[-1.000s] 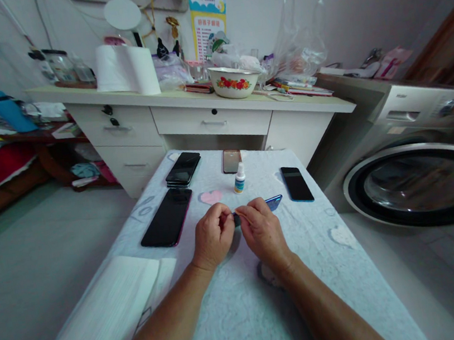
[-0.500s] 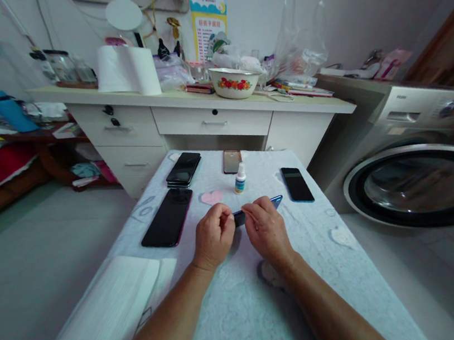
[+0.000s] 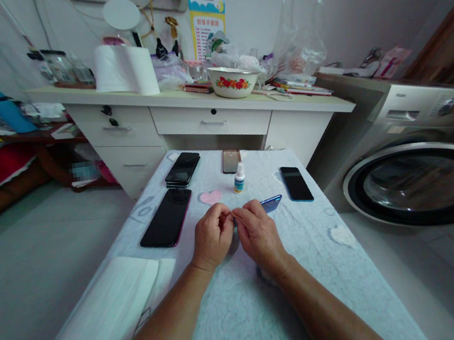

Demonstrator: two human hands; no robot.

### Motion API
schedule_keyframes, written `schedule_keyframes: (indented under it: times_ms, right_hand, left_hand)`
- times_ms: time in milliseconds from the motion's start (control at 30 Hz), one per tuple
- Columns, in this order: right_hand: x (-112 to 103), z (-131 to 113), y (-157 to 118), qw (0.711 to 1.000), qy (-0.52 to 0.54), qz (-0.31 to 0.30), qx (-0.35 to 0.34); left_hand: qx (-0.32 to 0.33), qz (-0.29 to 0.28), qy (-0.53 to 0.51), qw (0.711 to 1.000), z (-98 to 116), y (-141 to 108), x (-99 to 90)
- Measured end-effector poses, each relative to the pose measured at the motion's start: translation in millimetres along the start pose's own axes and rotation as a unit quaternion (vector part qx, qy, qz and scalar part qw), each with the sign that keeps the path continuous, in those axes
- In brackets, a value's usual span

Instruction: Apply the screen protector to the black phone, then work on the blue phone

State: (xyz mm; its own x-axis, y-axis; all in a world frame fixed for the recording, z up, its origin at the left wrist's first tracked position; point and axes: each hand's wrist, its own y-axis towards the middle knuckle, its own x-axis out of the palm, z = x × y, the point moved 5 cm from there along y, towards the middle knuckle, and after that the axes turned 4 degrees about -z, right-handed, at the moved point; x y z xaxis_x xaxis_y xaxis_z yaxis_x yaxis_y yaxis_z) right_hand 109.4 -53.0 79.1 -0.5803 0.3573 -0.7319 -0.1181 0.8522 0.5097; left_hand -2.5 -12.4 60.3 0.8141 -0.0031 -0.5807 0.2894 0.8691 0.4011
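Note:
Both hands meet over the middle of the cloth-covered table. My left hand (image 3: 213, 236) is closed in a pinch, its fingertips beside those of my right hand (image 3: 260, 235), which is also pinched. What lies between the fingertips is too small and hidden to name. A blue phone (image 3: 272, 203) shows behind my right hand, tilted, with its left part covered by the fingers; whether a hand grips it is unclear. Just beyond the hands a small spray bottle (image 3: 239, 178) stands upright.
A large black phone (image 3: 167, 219) and stacked phones (image 3: 183, 169) lie at left, a brown-framed phone or case (image 3: 231, 161) at the back, another phone (image 3: 296, 184) at right. White folded cloth or paper (image 3: 104, 316) covers the near left. Behind stands a desk (image 3: 212, 121); a washing machine (image 3: 407, 128) is at right.
My right hand has moved left, closer to my left hand, and more of the blue phone's right end shows. My left hand has hardly moved.

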Motion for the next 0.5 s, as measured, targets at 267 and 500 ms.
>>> schedule_keyframes:
  times_ms: [267,500]
  right_hand:
    - [-0.2,0.4,0.1,1.000,0.007,-0.004,-0.002]
    - [0.2,-0.7,-0.3,1.000,0.008,-0.008,-0.003]
  left_hand:
    - [0.000,-0.001,0.003,1.000,-0.4,0.3,0.5]
    - [0.002,-0.002,0.006,1.000,-1.3,-0.4,1.0]
